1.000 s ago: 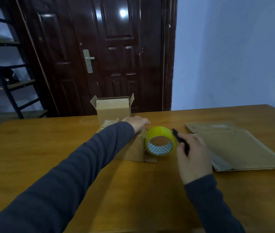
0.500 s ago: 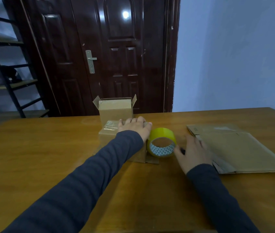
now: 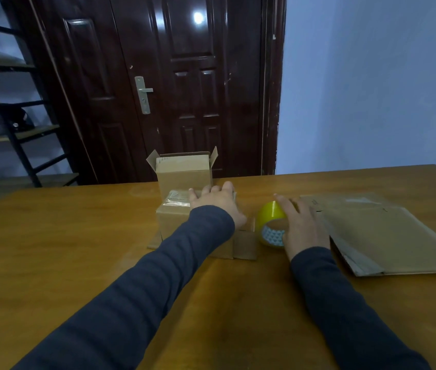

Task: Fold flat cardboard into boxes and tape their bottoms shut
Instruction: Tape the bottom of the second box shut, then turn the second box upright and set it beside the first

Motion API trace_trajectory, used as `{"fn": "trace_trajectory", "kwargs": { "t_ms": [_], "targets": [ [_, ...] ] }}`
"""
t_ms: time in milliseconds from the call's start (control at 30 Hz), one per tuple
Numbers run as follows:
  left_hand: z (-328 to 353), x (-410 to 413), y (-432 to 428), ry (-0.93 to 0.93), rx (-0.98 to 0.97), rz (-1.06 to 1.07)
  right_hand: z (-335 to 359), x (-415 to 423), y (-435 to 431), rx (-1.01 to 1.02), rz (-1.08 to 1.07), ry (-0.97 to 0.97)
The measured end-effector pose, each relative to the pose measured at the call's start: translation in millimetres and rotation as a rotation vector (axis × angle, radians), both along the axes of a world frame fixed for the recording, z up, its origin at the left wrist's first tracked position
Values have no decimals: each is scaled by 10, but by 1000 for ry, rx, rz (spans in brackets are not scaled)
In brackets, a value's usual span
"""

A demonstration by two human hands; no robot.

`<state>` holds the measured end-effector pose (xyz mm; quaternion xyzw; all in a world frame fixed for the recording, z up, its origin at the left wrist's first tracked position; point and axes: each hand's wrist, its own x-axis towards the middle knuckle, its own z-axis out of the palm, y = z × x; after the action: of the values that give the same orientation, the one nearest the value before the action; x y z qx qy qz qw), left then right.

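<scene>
Head view: wooden table (image 3: 78, 249) carries everything. Flat cardboard stack (image 3: 387, 236) lies by the right edge. Open box (image 3: 185, 174) stands upright at the far edge, flaps up. Taped box (image 3: 174, 217) sits just in front of it, taped side up, lower flaps splayed on the table. Yellow tape roll (image 3: 269, 217) stands on edge between taped box and stack. Left hand (image 3: 217, 204) presses flat on taped box, fingers straight. Right hand (image 3: 302, 225) drapes over the roll; grip or mere contact, can't tell.
</scene>
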<state>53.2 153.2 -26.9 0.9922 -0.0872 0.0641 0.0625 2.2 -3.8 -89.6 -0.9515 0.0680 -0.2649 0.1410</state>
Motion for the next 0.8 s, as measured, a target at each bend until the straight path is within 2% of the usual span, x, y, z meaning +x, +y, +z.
{"fn": "trace_trajectory", "kwargs": {
  "t_ms": [100, 300, 400, 467, 500, 567, 600, 667, 733, 800],
  "targets": [
    [16, 5, -100, 60, 60, 49, -22, 26, -78, 31, -53, -4],
    [-22, -32, -177, 46, 135, 112, -65, 54, -115, 225, -70, -75],
    [20, 46, -160, 143, 80, 120, -50, 25, -110, 281, -25, -98],
    [143, 116, -123, 273, -193, 111, -57, -11, -104, 274, 14, -136],
    [244, 140, -92, 325, -457, 101, -65, -24, -108, 268, 22, -158],
    [476, 167, 54, 321, -965, 60, -72, -49, -104, 271, 33, -202],
    [589, 182, 182, 262, -1120, 70, -73, -68, -96, 286, 44, -236],
    [703, 259, 502, 150, -1256, 113, -47, -104, -60, 326, 76, -353],
    [639, 345, 800, 53, -1257, 215, 3, -160, 22, 309, 134, -529],
    [476, 432, 1079, 37, -1243, 370, 40, -214, 153, 250, 227, -647]
  ]
}}
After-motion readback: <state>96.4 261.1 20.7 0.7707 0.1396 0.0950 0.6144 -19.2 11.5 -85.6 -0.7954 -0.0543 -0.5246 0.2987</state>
